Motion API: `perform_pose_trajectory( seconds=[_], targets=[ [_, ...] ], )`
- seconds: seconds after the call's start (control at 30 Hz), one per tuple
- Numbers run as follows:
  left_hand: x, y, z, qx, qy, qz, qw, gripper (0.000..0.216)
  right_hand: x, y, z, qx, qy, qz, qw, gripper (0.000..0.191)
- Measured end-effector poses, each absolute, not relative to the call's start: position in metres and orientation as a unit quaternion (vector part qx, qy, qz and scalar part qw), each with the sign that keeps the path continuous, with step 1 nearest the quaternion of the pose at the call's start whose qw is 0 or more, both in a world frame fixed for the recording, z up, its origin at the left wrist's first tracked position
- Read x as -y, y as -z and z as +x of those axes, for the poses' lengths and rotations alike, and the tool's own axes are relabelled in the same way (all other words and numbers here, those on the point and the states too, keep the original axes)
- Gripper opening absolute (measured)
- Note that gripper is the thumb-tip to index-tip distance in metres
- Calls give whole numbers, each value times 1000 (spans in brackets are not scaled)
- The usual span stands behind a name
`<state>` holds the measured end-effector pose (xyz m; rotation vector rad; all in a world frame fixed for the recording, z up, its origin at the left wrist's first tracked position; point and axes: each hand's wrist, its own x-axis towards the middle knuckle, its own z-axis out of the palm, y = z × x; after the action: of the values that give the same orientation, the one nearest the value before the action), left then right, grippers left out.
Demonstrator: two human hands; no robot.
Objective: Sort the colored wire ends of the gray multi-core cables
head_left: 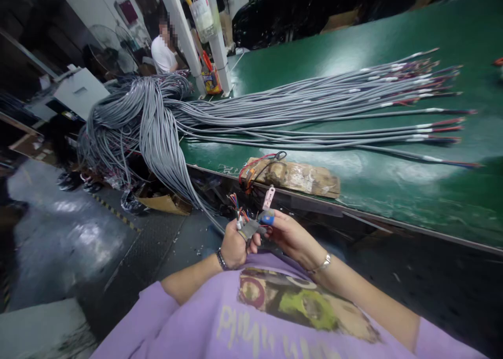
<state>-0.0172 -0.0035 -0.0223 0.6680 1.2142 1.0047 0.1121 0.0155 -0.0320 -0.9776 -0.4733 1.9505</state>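
Your left hand is closed around colored wires, just off the near edge of the counter, their tips fanning upward. Your right hand is just beside it, fingers drawn together; exactly what they grip I cannot tell. 1 pink strip rises above them. Farther off, grey cables stretch rightward across the counter.

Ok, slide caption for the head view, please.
Left hand holding colored wire ends, right hand close by, beside a green bench laid with gray cables.
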Motion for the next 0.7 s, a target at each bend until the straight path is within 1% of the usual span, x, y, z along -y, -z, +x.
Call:
perform_pose_trajectory(
  seconds=[0.3, 0.43, 0.53, 0.6, 0.7],
  targets=[
    [1, 22, -12, -575, -472, 278, 608, 55, -14, 35, 113, 264, -745, -402, 463, 31],
    [2, 23, -14, -573, -462, 304, 604, 56, -16, 41, 119, 236, -755, -385, 475, 30],
    [3, 24, -17, -565, -455, 328, 605, 55, -22, 42, 124, 190, -759, -386, 488, 35],
    [4, 23, -17, -557, -454, 341, 606, 56, -29, 39, 127, 181, -774, -381, 473, 41],
    [3, 22, -17, -538, -447, 360, 617, 57, -38, 32, 128, 222, -806, -343, 430, 48]
  ],
)
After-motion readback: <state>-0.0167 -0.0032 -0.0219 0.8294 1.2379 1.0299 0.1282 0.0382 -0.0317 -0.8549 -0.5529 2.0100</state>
